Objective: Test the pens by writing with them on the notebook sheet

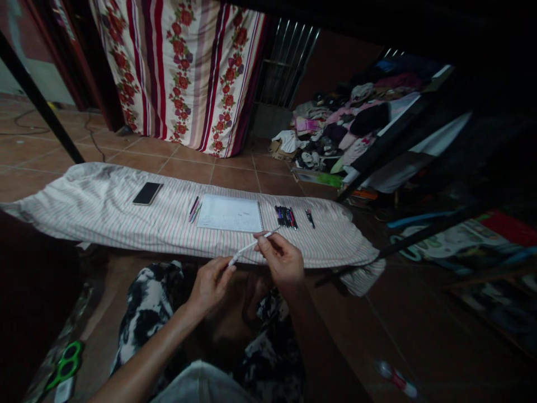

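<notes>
Slim white rod [243,251] hung at the near edge of the pink-striped, cloth-covered bench [104,215]; we saw left hand [211,282] and right hand [283,260] pinching it, presumably for steadiness. Slender dark pens [286,217] lay aligned rightward, perhaps for access.

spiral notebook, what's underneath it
The striped cloth shows around the spiral notebook, which appears to lie flat on it; whatever is directly beneath is covered and can't be seen.

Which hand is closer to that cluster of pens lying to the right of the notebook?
The right. The right hand is close by, on the person's side of the pens; the left hand is farther away, off to the left.
</notes>
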